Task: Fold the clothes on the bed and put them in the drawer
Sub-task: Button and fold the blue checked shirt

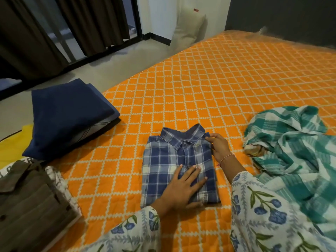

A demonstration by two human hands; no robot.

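Lying folded, collar up; blue plaid shirt on orange bed

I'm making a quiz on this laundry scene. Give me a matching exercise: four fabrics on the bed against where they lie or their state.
Things:
1. plaid shirt
2. navy stack
3. green cloth
4. brown shirt

States:
A. crumpled, right side
B. folded, under both hands
C. folded, near left corner
D. folded, left edge, farther back

Pairs: 1-B, 2-D, 3-A, 4-C
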